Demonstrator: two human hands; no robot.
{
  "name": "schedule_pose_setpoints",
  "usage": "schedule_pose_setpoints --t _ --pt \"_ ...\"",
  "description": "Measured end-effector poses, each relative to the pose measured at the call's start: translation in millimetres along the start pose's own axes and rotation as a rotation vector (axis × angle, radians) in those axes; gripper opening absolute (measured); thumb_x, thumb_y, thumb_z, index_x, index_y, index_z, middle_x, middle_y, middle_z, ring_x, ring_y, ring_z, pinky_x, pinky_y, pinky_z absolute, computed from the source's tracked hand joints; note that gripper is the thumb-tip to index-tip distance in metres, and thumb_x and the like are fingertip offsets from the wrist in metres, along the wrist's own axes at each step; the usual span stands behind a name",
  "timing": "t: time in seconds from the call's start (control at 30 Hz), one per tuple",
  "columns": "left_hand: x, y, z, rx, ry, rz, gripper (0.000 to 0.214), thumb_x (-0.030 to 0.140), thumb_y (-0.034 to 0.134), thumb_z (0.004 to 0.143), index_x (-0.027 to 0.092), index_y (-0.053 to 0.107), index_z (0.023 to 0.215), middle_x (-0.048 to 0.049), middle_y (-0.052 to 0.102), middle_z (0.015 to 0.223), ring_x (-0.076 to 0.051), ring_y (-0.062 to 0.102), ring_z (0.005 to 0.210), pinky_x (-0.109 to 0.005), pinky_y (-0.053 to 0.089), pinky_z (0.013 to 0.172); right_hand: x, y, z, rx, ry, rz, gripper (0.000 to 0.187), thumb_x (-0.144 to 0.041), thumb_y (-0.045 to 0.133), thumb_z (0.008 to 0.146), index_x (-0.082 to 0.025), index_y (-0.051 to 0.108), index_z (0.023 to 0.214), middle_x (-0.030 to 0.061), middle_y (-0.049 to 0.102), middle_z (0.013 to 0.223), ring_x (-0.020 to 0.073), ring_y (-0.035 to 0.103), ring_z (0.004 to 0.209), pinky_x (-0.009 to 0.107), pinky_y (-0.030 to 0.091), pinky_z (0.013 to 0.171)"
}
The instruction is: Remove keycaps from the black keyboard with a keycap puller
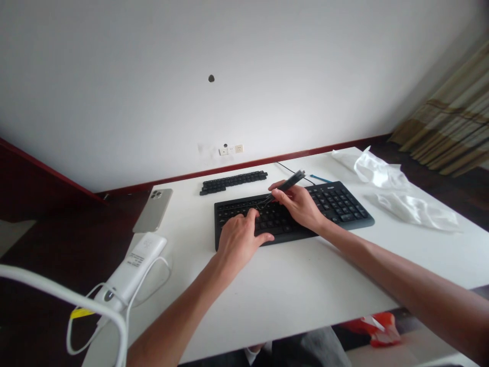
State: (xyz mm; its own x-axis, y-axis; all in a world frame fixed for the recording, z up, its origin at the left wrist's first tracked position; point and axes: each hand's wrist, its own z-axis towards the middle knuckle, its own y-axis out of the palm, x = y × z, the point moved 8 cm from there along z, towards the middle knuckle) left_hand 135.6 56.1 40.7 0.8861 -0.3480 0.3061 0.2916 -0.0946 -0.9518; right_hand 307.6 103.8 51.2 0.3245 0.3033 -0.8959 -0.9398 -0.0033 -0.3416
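At the frame's centre, the right hand (300,204) pinched a dark-handled tool (292,181) over a black keyboard (284,237), whose pale logo (330,187) was too small to read. The left hand (237,235), thumb spread, touched it. Lower left, a white power strip (150,244) bore illegible print (134,260).

The dark print (134,260) on the white plastic power strip (153,243) and the pale logo (330,187) and key legends (340,200) on the black rectangular keyboard (282,237) are too small to read.

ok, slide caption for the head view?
Left hand on a black keyboard, right hand holding a dark tool over it, loose keycaps in rows behind.
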Motion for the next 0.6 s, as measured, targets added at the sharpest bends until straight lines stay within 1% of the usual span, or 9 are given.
schedule_pose_setpoints --t 0.17,0.37,0.6 --pt "2 1.3 0 -0.020 -0.003 0.049 0.056 0.060 0.077 0.086 0.022 0.061 0.123 -0.0060 0.075 0.090 -0.026 0.073 0.089 -0.033 0.052 0.080 2 5 -2 -0.023 0.071 -0.093 0.042 -0.057 0.062 0.097 -0.017 0.072 0.097 0.0048 0.072 0.081 0.0220 0.066 0.075 0.032 0.047 0.069" --pt "5 0.3 -1 -0.020 -0.006 0.080 0.056 0.060 0.076 0.087 0.020 0.061 0.124 -0.0082 0.078 0.091 -0.029 0.075 0.090 -0.035 0.053 0.079 0 12 -3 -0.097 0.061 -0.171 0.040 -0.057 0.061 0.098 -0.018 0.072 0.095 0.0041 0.073 0.081 0.0217 0.064 0.073 0.032 0.047 0.069" --pt "6 -5.5 -3 -0.016 -0.014 0.115 0.057 0.062 0.075 0.087 0.020 0.064 0.124 -0.0091 0.079 0.091 -0.029 0.076 0.090 -0.034 0.054 0.079 -3 14 -3 -0.143 0.075 -0.224 0.042 -0.058 0.058 0.100 -0.019 0.073 0.101 0.0035 0.072 0.080 0.0215 0.064 0.071 0.032 0.047 0.066"
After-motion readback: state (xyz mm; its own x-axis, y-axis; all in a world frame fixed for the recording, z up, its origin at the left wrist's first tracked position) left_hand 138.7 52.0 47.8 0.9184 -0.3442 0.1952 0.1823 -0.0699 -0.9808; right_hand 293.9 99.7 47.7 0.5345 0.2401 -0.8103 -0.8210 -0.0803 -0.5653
